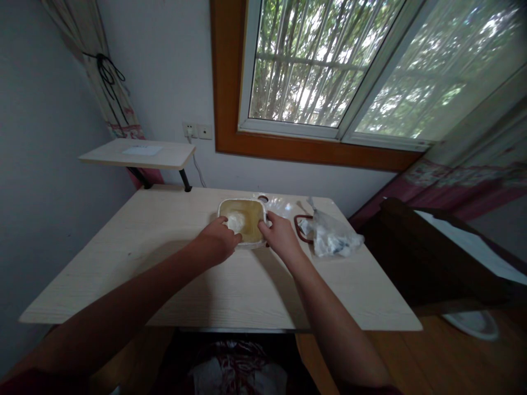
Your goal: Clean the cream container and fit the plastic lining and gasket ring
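A small square-mouthed basket (252, 211) with a pale rim and a yellowish inside is over the middle of the desk, its mouth facing me. My left hand (218, 240) is closed at its near left corner, with fingertips reaching over the rim. Next to those fingertips, a whitish crumpled patch (236, 221) shows inside; whether it is loose or part of the lining I cannot tell. My right hand (282, 233) pinches the right side of the rim. The basket's underside is hidden.
Right of the basket, a crumpled clear plastic bag (335, 233) lies by a reddish-brown loop (302, 229). A raised shelf (135, 154) with a paper sheet stands at the desk's (164, 225) back left. A dark wooden piece of furniture (444, 263) stands to the right.
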The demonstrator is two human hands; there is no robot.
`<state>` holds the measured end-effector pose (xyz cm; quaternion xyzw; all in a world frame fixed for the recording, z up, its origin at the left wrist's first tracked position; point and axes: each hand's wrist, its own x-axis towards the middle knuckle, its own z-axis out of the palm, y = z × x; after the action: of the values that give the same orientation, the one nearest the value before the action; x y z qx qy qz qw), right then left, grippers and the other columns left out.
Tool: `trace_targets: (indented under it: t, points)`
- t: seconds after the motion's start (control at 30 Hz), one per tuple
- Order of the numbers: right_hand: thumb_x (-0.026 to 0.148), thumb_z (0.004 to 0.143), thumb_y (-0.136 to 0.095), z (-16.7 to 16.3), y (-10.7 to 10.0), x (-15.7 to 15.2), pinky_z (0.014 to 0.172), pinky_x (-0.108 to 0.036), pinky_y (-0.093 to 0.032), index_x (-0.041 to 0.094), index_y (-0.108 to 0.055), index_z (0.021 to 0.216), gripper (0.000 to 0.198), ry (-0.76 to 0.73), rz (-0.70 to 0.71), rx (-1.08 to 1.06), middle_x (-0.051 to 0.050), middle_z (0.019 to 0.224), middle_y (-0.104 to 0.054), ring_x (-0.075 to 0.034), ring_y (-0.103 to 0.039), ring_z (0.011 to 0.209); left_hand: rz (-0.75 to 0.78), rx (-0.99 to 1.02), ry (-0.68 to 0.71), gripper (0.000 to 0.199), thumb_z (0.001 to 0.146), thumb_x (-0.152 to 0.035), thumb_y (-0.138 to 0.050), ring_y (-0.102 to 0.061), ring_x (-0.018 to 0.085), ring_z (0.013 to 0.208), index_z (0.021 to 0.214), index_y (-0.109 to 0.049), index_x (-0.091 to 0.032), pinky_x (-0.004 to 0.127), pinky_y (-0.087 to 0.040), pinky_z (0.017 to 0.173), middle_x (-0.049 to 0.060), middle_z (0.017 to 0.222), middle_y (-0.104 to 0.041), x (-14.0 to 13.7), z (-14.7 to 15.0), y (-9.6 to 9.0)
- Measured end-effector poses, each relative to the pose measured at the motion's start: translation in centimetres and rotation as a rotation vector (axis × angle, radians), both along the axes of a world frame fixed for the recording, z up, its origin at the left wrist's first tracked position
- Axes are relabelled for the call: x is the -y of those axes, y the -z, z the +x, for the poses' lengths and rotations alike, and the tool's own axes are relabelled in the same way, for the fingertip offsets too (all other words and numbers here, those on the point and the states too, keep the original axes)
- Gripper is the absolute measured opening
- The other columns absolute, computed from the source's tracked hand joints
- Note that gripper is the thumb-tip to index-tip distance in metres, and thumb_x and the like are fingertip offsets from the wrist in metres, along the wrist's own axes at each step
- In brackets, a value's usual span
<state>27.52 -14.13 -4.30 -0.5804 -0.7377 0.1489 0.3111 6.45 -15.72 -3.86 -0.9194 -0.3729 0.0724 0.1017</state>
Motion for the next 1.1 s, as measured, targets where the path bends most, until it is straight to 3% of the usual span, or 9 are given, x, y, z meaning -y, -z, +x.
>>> trace_targets:
  t: [0.2, 0.4, 0.53, 0.67, 0.87, 1.1]
  points:
    - [0.031, 0.092, -0.052, 0.0, -0.1, 0.1, 0.062, -0.023, -0.043, 0.019, -0.068, 0.098, 0.021, 0.002, -0.025, 0.002, -0.005, 0.08, -0.074, -0.018, -0.07, 0.068, 0.005, -0.005, -0.02, 0.02, 0.091, -0.031, -0.061, -0.069, 0.023, 0.078, 0.103, -0.069, -0.017, 0.045, -0.036, 0.102, 0.013, 0.086, -0.077, 0.1, 0.2, 0.2]
    - [0.035, 0.095, -0.052, -0.1, -0.4, 0.3, 0.061, -0.023, -0.044, 0.02, -0.067, 0.096, 0.022, 0.0, -0.043, -0.011, -0.004, 0.079, -0.073, -0.018, -0.07, 0.066, -0.002, 0.036, -0.009, 0.046, 0.084, -0.05, -0.071, -0.07, 0.03, 0.098, 0.114, -0.067, -0.015, 0.047, -0.04, 0.101, 0.015, 0.102, -0.076, 0.4, 0.9, -1.2]
    - [0.039, 0.098, -0.05, -0.1, -0.6, 0.5, 0.059, -0.023, -0.043, 0.019, -0.066, 0.093, 0.026, -0.013, -0.078, -0.043, -0.004, 0.077, -0.073, -0.017, -0.068, 0.061, -0.073, 0.121, 0.015, 0.05, 0.088, -0.057, -0.064, -0.071, 0.028, 0.093, 0.117, -0.066, -0.016, 0.039, -0.048, 0.085, 0.013, 0.103, -0.076, 0.6, 1.4, -1.4]
    - [0.04, 0.098, -0.05, -0.1, -0.5, 0.4, 0.061, -0.023, -0.043, 0.019, -0.066, 0.089, 0.028, -0.016, -0.046, -0.044, -0.005, 0.078, -0.074, -0.018, -0.07, 0.067, -0.185, 0.1, -0.061, 0.047, 0.091, -0.057, -0.058, -0.072, 0.027, 0.087, 0.114, -0.071, -0.019, 0.033, -0.05, 0.073, 0.012, 0.1, -0.077, 0.4, 2.0, -1.5]
    - [0.042, 0.098, -0.052, 0.0, -0.3, 0.3, 0.061, -0.024, -0.044, 0.019, -0.067, 0.089, 0.028, -0.036, -0.066, -0.069, -0.004, 0.072, -0.073, -0.019, -0.07, 0.065, -0.263, 0.009, -0.131, 0.053, 0.086, -0.063, -0.061, -0.072, 0.031, 0.088, 0.108, -0.074, -0.016, 0.035, -0.05, 0.073, 0.016, 0.096, -0.076, 0.1, 2.2, -2.4]
    - [0.044, 0.097, -0.054, -0.1, -0.3, 0.6, 0.06, -0.023, -0.044, 0.019, -0.067, 0.09, 0.029, -0.075, -0.074, -0.113, -0.002, 0.073, -0.072, -0.017, -0.068, 0.06, -0.403, 0.141, -0.047, 0.068, 0.078, -0.062, -0.071, -0.071, 0.028, 0.101, 0.134, -0.06, -0.023, 0.032, -0.05, 0.08, 0.011, 0.12, -0.073, 0.0, 1.3, -2.4]
